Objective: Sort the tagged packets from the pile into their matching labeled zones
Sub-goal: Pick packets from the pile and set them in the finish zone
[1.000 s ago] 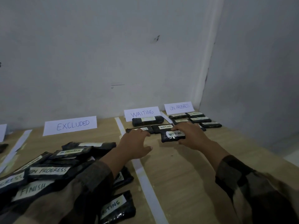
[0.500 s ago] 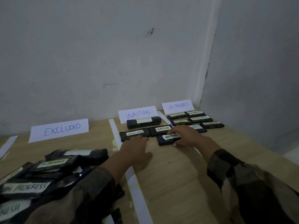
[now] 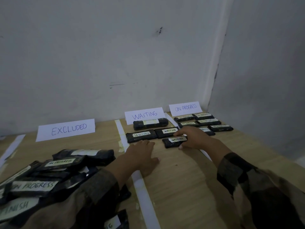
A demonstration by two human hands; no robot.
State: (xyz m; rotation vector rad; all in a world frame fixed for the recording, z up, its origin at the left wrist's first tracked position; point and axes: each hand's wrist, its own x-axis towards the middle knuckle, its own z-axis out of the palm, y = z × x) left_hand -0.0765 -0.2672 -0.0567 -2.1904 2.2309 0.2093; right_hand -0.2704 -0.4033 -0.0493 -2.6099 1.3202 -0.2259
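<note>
A black packet tagged WAITING (image 3: 173, 142) lies on the wooden table in the zone marked by the WAITING sign (image 3: 144, 115). My right hand (image 3: 194, 138) holds its right end, fingers on its far edge and thumb at its near corner. Three other WAITING packets (image 3: 141, 135) lie just behind it. My left hand (image 3: 142, 156) rests flat on the table over the white tape line (image 3: 145, 195), holding nothing. The pile of tagged black packets (image 3: 49, 176) lies at the near left, partly hidden by my left sleeve.
The ON PROGRESS sign (image 3: 185, 108) stands at the far right with several packets (image 3: 204, 122) in front of it. The EXCLUDED sign (image 3: 66, 129) leans on the wall at the left. Walls close the back and right sides. Bare wood lies between my arms.
My right hand has drawn the WAITING packet a little nearer and settled it on the table in front of the other WAITING packets. The left hand has stayed on the tape line.
</note>
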